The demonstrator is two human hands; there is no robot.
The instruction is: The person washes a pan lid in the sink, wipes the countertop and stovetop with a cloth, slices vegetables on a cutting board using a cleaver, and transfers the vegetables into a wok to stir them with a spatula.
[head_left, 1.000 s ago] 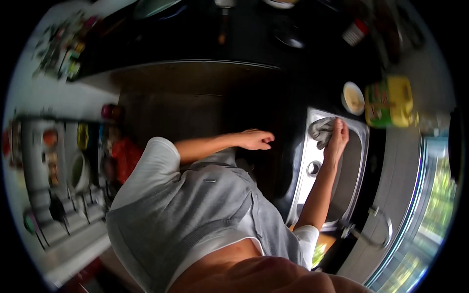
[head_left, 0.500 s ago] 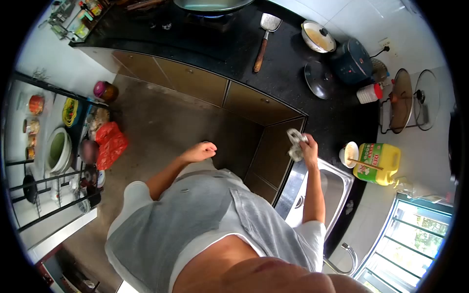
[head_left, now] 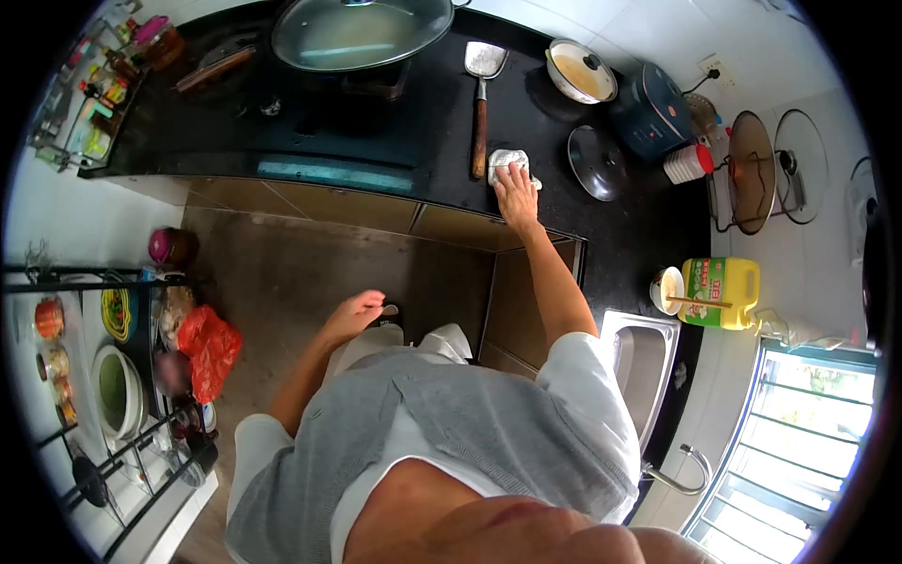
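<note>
On the black countertop, my right hand holds down a crumpled white cloth, with fingers laid over it and the arm stretched forward. Just left of the cloth lies a spatula with a metal blade and wooden handle. A dark pot lid rests to its right. My left hand hangs over the floor in front of my body, its fingers loosely curled, with nothing visible in them.
A wok under a glass lid sits on the stove. Toward the right are a lidded pot, a rice cooker, a bowl with chopsticks, a yellow jug and the sink. At left stands a shelf rack beside a red bag.
My right hand has moved forward and left with the cloth, from above the counter edge by the sink down onto the countertop near the spatula. My left hand has shifted slightly.
</note>
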